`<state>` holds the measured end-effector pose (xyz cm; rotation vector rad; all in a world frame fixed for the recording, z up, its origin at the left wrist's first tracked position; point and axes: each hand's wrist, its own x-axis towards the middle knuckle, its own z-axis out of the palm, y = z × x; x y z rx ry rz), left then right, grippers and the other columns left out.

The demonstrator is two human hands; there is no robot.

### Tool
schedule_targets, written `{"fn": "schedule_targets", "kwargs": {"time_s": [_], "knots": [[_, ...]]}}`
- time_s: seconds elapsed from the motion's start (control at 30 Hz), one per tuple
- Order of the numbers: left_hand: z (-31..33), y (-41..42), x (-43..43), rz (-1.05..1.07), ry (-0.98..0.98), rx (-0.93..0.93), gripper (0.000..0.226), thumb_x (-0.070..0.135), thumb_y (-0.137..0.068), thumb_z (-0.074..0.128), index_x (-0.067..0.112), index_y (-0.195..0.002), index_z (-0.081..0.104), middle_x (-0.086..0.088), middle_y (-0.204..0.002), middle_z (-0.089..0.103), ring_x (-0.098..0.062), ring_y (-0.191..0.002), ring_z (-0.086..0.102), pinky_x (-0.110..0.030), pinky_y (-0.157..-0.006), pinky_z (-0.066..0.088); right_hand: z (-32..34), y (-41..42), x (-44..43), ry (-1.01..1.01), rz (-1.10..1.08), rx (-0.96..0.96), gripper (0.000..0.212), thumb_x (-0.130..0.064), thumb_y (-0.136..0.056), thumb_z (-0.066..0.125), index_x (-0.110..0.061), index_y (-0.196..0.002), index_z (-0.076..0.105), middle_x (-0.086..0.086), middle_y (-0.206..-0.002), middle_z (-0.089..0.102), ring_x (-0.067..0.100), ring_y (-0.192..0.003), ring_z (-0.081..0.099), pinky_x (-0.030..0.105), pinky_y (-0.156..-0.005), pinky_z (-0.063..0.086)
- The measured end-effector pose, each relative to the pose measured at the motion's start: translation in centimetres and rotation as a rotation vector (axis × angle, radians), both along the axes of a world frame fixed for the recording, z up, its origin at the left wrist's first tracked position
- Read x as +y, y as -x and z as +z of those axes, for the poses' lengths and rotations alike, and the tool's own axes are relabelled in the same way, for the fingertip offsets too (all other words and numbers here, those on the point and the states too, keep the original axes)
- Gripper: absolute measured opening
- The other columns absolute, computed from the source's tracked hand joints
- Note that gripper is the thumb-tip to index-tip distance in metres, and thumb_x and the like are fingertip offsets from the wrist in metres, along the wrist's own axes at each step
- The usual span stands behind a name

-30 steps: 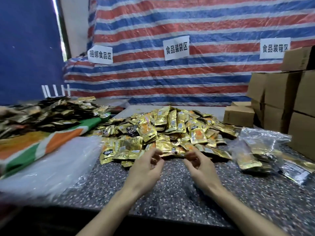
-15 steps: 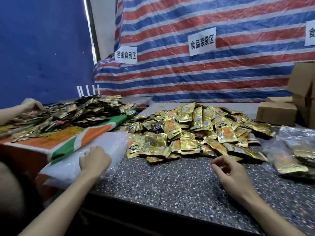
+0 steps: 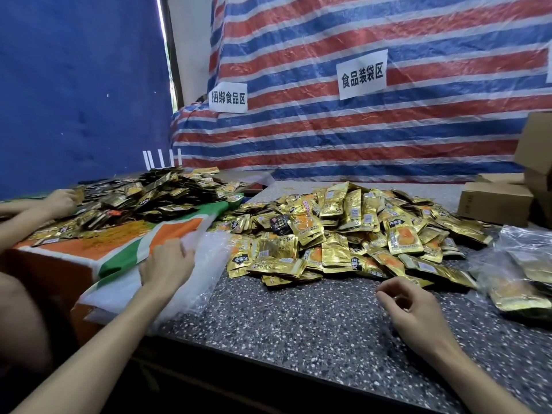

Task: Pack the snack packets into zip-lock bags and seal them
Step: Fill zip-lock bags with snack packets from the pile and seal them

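Backdrop: striped tarp (image 3: 388, 138) with two paper signs (image 3: 362, 73); blue sheet (image 3: 80, 85) at left.
Surface: speckled table (image 3: 298, 324).
Snack packets (image 3: 343, 228): gold, loose heap at mid-table, reaching the near-centre.
Zip-lock bags (image 3: 209, 261): clear, empty, stacked flat at the table's left edge, just beside the heap.
Filled bags (image 3: 519, 273): clear, holding gold packets, at far right on the table.
Boxes (image 3: 493, 201): cardboard, behind the filled bags.
Cloth (image 3: 131, 249): orange, white and green, left of the table, bearing a pile of dark packets (image 3: 143, 192); another person's hand (image 3: 61, 201) touches that pile.
Left hand (image 3: 167, 264): on the zip-lock bags, fingers bent, tips on the plastic; whether they pinch a bag cannot be told.
Right hand (image 3: 415, 306): low over bare table near the heap's front edge, fingers loosely curled, holding nothing.
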<state>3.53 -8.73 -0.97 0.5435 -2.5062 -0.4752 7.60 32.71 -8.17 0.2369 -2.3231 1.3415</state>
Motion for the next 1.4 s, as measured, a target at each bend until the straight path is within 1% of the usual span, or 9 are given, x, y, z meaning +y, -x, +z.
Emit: {"fn": "schedule_targets", "kwargs": {"time_s": [0.13,0.27,0.43,0.5,0.67,0.83,1.0,1.27,1.4], "knots": [[0.9,-2.2,5.9,-0.439,-0.099,0.287,0.028,0.027,-0.1,0.056,0.019,-0.073,0.053,-0.002,-0.07,0.063,-0.022,-0.064,0.063,-0.035,-0.053,0.051,0.1,0.0,-0.1,0.06,0.027,-0.03,0.007,-0.017,-0.092,0.067,-0.021,-0.086,0.067,-0.002,-0.078,0.069,0.014,-0.071,0.065,0.029,-0.061,0.055],[0.6,-3.7,13.8,-0.813,-0.25,0.478,0.025,0.016,-0.099,0.059,0.031,-0.081,0.049,0.009,-0.075,0.059,0.0,-0.071,0.061,-0.012,-0.056,0.049,0.3,0.0,0.0,0.202,0.098,-0.054,0.008,-0.018,-0.094,0.066,-0.015,-0.087,0.069,0.003,-0.071,0.068,0.007,-0.055,0.059,0.022,-0.049,0.049],[-2.8,-3.8,21.1,-1.139,-0.404,0.401,0.032,0.0,-0.096,0.052,0.03,-0.104,0.047,-0.004,-0.085,0.061,-0.008,-0.071,0.064,-0.03,-0.06,0.057,0.8,0.0,0.6,0.486,0.168,-0.106,0.038,-0.038,-0.085,0.06,-0.004,-0.1,0.068,0.015,-0.078,0.071,0.016,-0.05,0.056,0.02,-0.04,0.042],[-4.2,-3.9,22.6,-1.217,-0.418,0.318,0.048,-0.005,-0.092,0.048,0.039,-0.109,0.042,-0.002,-0.105,0.066,-0.01,-0.091,0.068,-0.031,-0.079,0.06,0.9,0.2,0.8,0.599,0.189,-0.126,0.045,-0.042,-0.087,0.056,-0.001,-0.104,0.067,0.015,-0.081,0.072,0.019,-0.053,0.057,0.022,-0.04,0.043],[-7.4,-4.0,23.3,-1.27,-0.315,0.128,0.07,-0.009,-0.088,0.048,0.05,-0.126,0.045,0.025,-0.113,0.061,0.0,-0.105,0.063,-0.028,-0.092,0.054,1.0,0.1,0.8,0.588,0.164,-0.151,0.064,-0.063,-0.086,0.052,-0.004,-0.107,0.067,0.011,-0.077,0.067,0.021,-0.059,0.056,0.028,-0.047,0.041],[-7.0,-5.0,23.3,-1.374,-0.087,0.194,0.044,0.005,-0.082,0.045,0.034,-0.112,0.062,0.012,-0.102,0.071,0.01,-0.093,0.055,-0.017,-0.088,0.042,1.1,-0.1,0.6,0.512,0.143,-0.145,0.063,-0.062,-0.084,0.057,-0.002,-0.1,0.068,0.004,-0.071,0.064,0.014,-0.054,0.054,0.024,-0.047,0.04],[-7.0,-4.9,22.9,-1.387,0.151,0.06,0.038,0.001,-0.082,0.059,0.02,-0.11,0.075,0.008,-0.114,0.071,-0.014,-0.105,0.058,-0.036,-0.096,0.042,1.2,-0.3,0.5,0.481,0.203,-0.152,0.054,-0.053,-0.079,0.064,-0.001,-0.094,0.069,0.002,-0.067,0.064,0.017,-0.054,0.052,0.023,-0.044,0.037],[-5.3,-6.0,22.8,-1.27,0.137,-0.111,0.037,0.015,-0.083,0.051,0.027,-0.112,0.069,0.002,-0.107,0.069,-0.018,-0.101,0.056,-0.029,-0.094,0.04,1.1,-0.8,0.2,0.418,0.285,-0.037,0.057,-0.058,-0.064,0.075,-0.007,-0.075,0.054,0.004,-0.061,0.053,0.015,-0.05,0.045,0.021,-0.045,0.039],[-4.3,-6.3,23.5,-1.229,-0.058,-0.23,0.04,0.052,-0.081,0.047,0.024,-0.1,0.067,0.008,-0.092,0.07,-0.014,-0.086,0.064,-0.022,-0.077,0.047,0.9,-1.6,-0.2,0.176,0.39,-0.051,0.036,-0.05,-0.07,0.075,-0.018,-0.06,0.062,-0.002,-0.055,0.056,0.01,-0.052,0.051,0.021,-0.052,0.041]]}}
